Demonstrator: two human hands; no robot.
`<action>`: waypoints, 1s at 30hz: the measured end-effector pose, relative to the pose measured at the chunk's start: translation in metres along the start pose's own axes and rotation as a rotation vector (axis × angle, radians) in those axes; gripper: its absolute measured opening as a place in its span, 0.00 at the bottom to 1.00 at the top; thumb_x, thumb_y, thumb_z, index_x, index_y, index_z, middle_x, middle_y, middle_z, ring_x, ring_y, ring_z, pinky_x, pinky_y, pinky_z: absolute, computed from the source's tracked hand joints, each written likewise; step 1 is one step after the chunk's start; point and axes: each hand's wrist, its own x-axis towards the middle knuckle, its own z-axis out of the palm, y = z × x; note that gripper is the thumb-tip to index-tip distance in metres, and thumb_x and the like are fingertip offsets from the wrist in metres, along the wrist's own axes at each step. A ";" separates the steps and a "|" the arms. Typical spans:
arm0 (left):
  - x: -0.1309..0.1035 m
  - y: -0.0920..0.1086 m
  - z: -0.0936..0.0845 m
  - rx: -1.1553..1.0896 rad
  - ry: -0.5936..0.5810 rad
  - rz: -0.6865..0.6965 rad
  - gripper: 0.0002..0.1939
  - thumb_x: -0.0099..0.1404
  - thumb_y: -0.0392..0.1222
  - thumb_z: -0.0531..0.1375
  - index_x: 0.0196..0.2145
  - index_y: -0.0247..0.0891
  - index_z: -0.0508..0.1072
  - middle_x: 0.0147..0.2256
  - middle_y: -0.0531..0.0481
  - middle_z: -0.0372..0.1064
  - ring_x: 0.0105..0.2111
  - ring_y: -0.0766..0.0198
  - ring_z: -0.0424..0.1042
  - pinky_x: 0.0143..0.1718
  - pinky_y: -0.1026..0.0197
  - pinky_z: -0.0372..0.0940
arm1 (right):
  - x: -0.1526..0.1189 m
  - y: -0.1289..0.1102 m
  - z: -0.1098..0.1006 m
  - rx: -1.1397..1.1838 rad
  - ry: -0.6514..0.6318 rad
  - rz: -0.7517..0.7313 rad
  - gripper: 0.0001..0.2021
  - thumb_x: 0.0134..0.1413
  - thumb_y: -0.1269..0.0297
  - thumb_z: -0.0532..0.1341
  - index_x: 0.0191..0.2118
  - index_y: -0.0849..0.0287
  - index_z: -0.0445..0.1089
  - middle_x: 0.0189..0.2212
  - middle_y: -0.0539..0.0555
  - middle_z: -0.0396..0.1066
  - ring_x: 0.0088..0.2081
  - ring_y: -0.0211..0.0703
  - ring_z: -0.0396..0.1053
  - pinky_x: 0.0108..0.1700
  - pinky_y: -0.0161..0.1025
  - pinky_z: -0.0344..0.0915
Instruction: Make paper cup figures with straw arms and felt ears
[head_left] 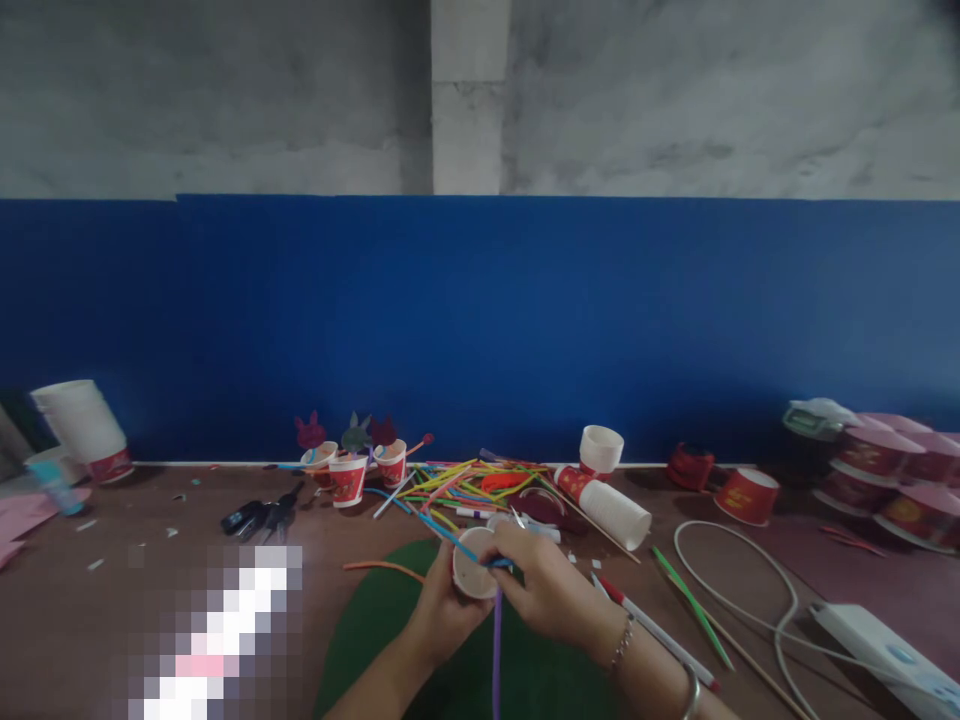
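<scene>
My left hand [444, 612] is wrapped round a paper cup [475, 580], whose open mouth faces me. At the cup's right rim, my right hand [534, 578] pinches a blue pipe cleaner [448, 533] that runs across the mouth toward the upper left. A purple pipe cleaner [496, 650] hangs down beside the cup, below my right fingers. An orange pipe cleaner [384, 565] lies left of the cup. Both hands are above a dark green round surface [390, 620].
Behind my hands lies a pile of coloured pipe cleaners [465, 485]. Decorated cups [348, 480] stand at back left, stacked white cups [616, 512] lie at back right. Markers [660, 632], a looped cable [750, 527] and a power strip [885, 650] are at right; keys [262, 518] at left.
</scene>
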 end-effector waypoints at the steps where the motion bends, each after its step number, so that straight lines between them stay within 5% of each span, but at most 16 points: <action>1: 0.000 -0.001 -0.001 0.012 0.003 0.009 0.22 0.53 0.40 0.64 0.45 0.39 0.63 0.39 0.47 0.68 0.39 0.58 0.69 0.41 0.58 0.65 | 0.000 0.000 -0.001 0.003 0.005 0.004 0.10 0.50 0.77 0.55 0.37 0.57 0.67 0.35 0.52 0.70 0.39 0.42 0.67 0.41 0.37 0.62; 30: -0.002 -0.001 -0.003 0.090 0.031 0.086 0.22 0.53 0.37 0.63 0.46 0.39 0.62 0.40 0.48 0.68 0.39 0.58 0.69 0.42 0.57 0.65 | -0.003 -0.008 -0.004 -0.150 -0.019 -0.126 0.12 0.55 0.75 0.51 0.43 0.57 0.64 0.37 0.55 0.67 0.39 0.44 0.66 0.41 0.41 0.64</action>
